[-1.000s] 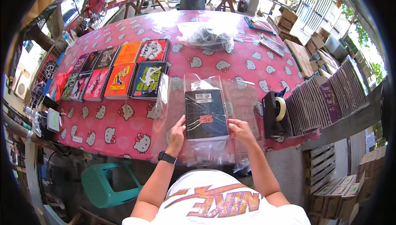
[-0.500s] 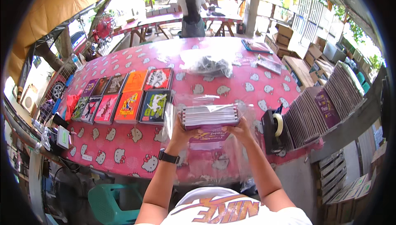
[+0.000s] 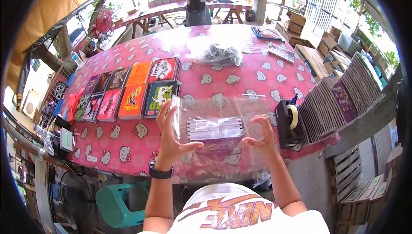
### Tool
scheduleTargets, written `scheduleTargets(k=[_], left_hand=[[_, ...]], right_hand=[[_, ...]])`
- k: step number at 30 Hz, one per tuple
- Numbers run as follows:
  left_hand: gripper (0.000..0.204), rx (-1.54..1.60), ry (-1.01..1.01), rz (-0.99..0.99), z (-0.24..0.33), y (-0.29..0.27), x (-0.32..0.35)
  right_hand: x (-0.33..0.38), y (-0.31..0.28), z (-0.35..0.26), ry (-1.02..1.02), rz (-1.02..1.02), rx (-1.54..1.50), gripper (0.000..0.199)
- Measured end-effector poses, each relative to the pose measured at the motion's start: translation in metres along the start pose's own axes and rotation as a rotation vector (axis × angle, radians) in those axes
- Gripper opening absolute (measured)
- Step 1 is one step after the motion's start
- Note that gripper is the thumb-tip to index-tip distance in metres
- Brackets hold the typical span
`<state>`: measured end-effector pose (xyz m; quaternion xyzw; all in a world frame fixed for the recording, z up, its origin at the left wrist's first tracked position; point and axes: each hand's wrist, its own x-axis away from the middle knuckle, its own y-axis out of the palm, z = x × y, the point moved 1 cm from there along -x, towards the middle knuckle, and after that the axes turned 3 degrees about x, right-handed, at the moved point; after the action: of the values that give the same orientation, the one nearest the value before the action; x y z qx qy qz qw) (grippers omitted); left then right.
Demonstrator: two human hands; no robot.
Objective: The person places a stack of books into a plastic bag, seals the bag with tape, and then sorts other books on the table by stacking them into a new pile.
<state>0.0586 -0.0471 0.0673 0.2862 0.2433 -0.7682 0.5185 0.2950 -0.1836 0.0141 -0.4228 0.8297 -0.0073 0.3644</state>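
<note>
A bundle of notebooks [image 3: 215, 128] with purple covers and white page edges rests on a clear plastic sheet [image 3: 223, 105] near the table's front edge. To the left of the bundle is my left hand [image 3: 174, 137], fingers raised and spread, thumb pointing in toward the bundle. On the other side my right hand [image 3: 262, 136] curves with thumb and fingers apart. Neither hand grips the bundle. Whether the thumb tips brush the plastic, I cannot tell. A dark watch is on my left wrist.
Rows of colourful notebooks [image 3: 128, 92] lie left on the pink patterned table [image 3: 124, 132]. A tape dispenser [image 3: 286, 124] stands right, beside a long row of stacked notebooks [image 3: 319, 109]. Clear plastic bags [image 3: 219, 54] lie toward the back. A green stool [image 3: 113, 206] is below. Another person [image 3: 196, 2] stands beyond.
Both hands have let go of the notebook bundle and moved apart, fingers opening. The bundle now sits slightly lower in view on the plastic. The view has tilted a little downward.
</note>
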Motion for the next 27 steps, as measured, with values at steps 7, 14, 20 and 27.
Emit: scheduleTargets(k=[7,14,20,27], left_hand=[[0.012,-0.601,0.158,-0.615,0.055,0.002,-0.027],[0.013,-0.594,0.257,-0.587,0.062,-0.002,-0.024],[0.029,-0.163,-0.047,0.04,0.02,-0.04,-0.003],[0.077,-0.41,-0.013,-0.593,-0.026,-0.003,0.023]], right_hand=[[-0.016,0.003,-0.018,-0.149,-0.321,0.0,0.043],[-0.027,0.011,-0.029,-0.257,-0.472,0.233,0.038],[-0.034,0.014,-0.037,-0.281,-0.622,0.333,0.048],[-0.034,0.014,-0.033,-0.371,-0.771,0.373,0.066]])
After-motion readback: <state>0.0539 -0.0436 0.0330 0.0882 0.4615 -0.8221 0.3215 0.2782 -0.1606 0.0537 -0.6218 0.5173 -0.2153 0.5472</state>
